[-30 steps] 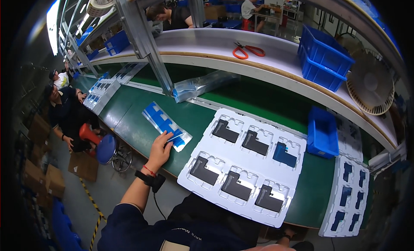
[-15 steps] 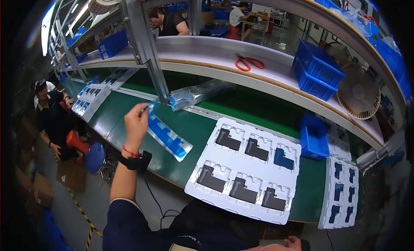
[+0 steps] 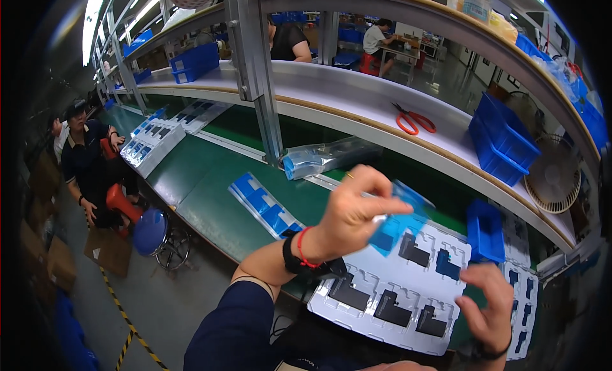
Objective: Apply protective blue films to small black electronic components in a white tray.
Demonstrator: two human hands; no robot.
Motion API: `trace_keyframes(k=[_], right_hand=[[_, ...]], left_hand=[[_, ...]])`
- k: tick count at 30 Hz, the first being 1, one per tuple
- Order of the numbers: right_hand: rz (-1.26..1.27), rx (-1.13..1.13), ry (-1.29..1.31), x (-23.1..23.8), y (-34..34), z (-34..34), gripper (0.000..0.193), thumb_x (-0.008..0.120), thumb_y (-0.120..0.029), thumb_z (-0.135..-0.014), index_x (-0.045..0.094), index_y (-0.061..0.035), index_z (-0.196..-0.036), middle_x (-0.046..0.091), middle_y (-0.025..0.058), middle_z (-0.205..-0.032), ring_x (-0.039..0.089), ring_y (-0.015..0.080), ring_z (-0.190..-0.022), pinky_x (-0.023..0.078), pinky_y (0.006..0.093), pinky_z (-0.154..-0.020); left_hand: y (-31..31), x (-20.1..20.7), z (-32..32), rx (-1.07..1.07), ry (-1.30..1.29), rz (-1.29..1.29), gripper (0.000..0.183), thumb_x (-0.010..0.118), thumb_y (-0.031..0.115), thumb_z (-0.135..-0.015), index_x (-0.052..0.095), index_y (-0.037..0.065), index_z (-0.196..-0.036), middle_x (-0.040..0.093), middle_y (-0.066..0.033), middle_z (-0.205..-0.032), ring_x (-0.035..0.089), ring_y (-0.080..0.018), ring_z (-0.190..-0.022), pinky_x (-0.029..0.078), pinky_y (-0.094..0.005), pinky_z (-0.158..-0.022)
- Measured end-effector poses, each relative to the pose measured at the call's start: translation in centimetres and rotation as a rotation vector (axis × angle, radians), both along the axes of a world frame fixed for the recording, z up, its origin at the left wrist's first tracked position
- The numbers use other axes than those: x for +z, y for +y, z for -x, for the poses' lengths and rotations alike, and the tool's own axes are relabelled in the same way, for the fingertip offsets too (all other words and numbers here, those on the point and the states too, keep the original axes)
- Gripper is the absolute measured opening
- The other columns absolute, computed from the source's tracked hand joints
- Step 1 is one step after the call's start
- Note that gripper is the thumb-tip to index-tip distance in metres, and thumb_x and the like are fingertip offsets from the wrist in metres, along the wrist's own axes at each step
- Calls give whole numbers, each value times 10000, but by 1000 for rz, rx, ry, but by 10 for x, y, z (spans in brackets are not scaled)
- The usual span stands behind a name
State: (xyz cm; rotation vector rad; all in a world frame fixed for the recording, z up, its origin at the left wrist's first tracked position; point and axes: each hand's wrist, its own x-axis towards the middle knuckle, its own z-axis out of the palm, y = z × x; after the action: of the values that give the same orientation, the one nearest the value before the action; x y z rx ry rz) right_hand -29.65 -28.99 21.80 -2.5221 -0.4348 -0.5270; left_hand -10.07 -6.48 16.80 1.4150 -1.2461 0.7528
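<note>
My left hand [image 3: 357, 211] pinches a translucent blue film piece [image 3: 403, 219] between thumb and fingers, holding it above the far left part of a white plastic tray [image 3: 384, 266]. In the tray's recesses lie several flat L-shaped black parts [image 3: 392, 309]. One part at the far right of the tray looks dark blue [image 3: 448, 264]. My right hand [image 3: 488, 304] hovers at the tray's right edge, thumb and fingers apart, holding nothing. To the left of the tray, a clear strip with blue film pieces [image 3: 264, 205] lies on the green table [image 3: 204, 192].
A rolled clear plastic bag [image 3: 328, 157] lies behind, by the metal post [image 3: 252, 77]. Red-handled cutters [image 3: 414, 121] and blue bins [image 3: 503, 141] are on the shelf. A blue box [image 3: 486, 230] and second tray [image 3: 524, 320] stand right. A co-worker [image 3: 89, 154] sits far left.
My left hand has moved right from the strip to over the tray with a blue film piece. My right hand has risen from the lower edge to the tray. The view has shifted.
</note>
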Motion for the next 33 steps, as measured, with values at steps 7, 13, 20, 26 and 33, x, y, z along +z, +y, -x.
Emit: trace_keyframes(k=[7,13,20,26,33], right_hand=[[-106,58,-210,-21,34,-102,459,743,-109,-694,572,14,-1103,589,191,-1064,569,356,-976,440,379,-871],[-449,-62,-30,-67,21,-110,401,694,-18,-698,568,22,-1077,600,111,-1002,570,199,-929,439,296,-840],[-600,-29,-109,-87,-16,-108,209,506,51,-895,534,52,-1102,545,78,-1050,532,129,-978,407,241,-879],[-656,-45,-150,-100,-10,-105,200,526,36,-899,531,43,-1099,536,85,-1084,524,123,-987,421,238,-854],[-555,25,-254,-92,-4,-108,137,494,14,-920,525,24,-1053,544,127,-1140,515,171,-1060,393,276,-923]], left_hand=[[-16,-20,-5,-111,135,-90,291,624,-56,-682,703,34,-948,653,-152,-951,629,-283,-826,497,-325,-707],[-35,-32,-4,-189,192,-54,333,510,-119,-668,676,11,-926,650,-165,-928,632,-320,-830,510,-354,-720],[-42,-38,-5,-577,476,-18,507,553,-39,-772,447,-3,-1266,658,-141,-890,647,-210,-820,502,-322,-750],[-40,-42,-10,-674,898,-263,634,633,102,-846,285,16,-1369,654,-68,-803,611,-91,-731,471,-234,-686],[-43,-45,-12,-535,835,-236,191,674,146,-842,651,-43,-844,631,-68,-687,583,-81,-645,473,-234,-586]])
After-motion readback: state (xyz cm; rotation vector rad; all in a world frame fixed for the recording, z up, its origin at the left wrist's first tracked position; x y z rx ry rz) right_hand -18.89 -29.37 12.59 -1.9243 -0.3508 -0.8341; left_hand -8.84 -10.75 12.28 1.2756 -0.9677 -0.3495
